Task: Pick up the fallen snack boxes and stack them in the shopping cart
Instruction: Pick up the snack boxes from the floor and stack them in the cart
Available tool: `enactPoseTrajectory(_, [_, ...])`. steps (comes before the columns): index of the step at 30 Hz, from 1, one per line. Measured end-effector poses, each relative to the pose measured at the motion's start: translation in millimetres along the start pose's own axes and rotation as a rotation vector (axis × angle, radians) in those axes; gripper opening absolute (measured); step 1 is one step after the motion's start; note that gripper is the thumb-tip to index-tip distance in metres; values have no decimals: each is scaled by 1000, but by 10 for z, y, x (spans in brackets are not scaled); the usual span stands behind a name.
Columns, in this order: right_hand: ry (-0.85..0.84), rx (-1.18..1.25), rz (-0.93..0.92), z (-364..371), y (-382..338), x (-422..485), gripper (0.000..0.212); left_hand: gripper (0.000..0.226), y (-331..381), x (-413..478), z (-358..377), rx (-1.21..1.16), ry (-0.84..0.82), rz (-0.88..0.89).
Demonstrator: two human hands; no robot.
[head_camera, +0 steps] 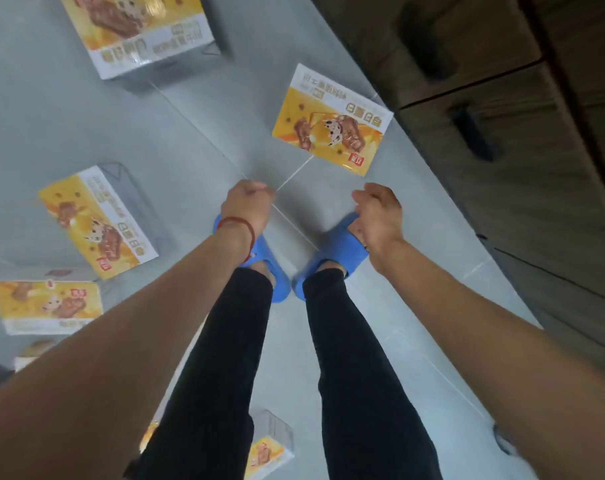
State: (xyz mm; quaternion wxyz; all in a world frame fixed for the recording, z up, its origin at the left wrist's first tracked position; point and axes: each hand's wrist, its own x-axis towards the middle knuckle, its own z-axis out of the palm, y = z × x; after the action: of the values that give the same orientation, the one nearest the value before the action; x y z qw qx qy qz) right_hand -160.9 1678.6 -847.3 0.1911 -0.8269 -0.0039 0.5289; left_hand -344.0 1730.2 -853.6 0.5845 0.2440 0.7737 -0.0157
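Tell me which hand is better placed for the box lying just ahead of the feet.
Right, probably: the right hand hangs empty nearest the box, just short of its near corner; the left hand is farther off.

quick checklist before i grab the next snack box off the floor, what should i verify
1. Hands free: left hand and right hand hold nothing. Ok.
2. Target: the nearest box lies flat, picture side up, nothing on it. Ok.
3. Path: bare floor between the blue slippers and that box. Ok.
4. Room on the right: the box lies close to the wooden cabinet; whether they touch, cannot tell.
5. Shopping cart: not in view. Cannot tell.
6. Floor cleared: other boxes lie to the left. Not ok.
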Motion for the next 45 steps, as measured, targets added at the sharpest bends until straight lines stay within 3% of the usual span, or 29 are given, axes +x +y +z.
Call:
enactPoseTrajectory(4, [67, -87, -60, 196, 114, 669, 59, 43, 51, 778, 202, -1, 8, 49])
enactPoseTrajectory(10, [173, -53, -92, 439, 265, 1556, 77, 77, 153, 1732, 601, -95, -53, 51])
enactPoseTrajectory(14, [186, -9, -104, 550, 319, 1895, 63, 94, 211, 2017, 780, -228, -127, 99])
enactPoseTrajectory(16, [172, 20, -123, 567, 337, 1992, 58, 79, 202, 2104, 813, -230, -145, 153])
enactPoseTrajectory(18, [138, 41, -102, 551, 333, 2027, 60, 44, 175, 2139, 820, -193, -118, 212])
enactPoseTrajectory(20, [105, 62, -64, 513, 321, 2033, 64, 33, 154, 2138, 832, -205, -94, 243])
enactPoseTrajectory(28, [80, 138, 1, 306, 229, 1547, 79, 37, 192, 1634, 699, -325, -6, 160])
enactPoseTrajectory(34, [-3, 147, 79, 150, 289, 768, 90, 40, 83, 830, 299, -351, 10, -25])
enactPoseTrajectory(38, [-13, 221, 62, -33, 238, 165, 92, 85, 105, 129, -4, -404, 28, -114])
enactPoseTrajectory(40, [-63, 240, 49, -159, 149, -186, 101, 59, 211, -267, -150, -380, 40, -124])
enactPoseTrajectory(42, [-114, 237, 37, -300, 46, -534, 93, 27, 306, -681, -307, -338, 34, -144])
enactPoseTrajectory(45, [-160, 251, 13, -576, -117, -1049, 86, 25, 389, -1198, -491, -297, -10, -175])
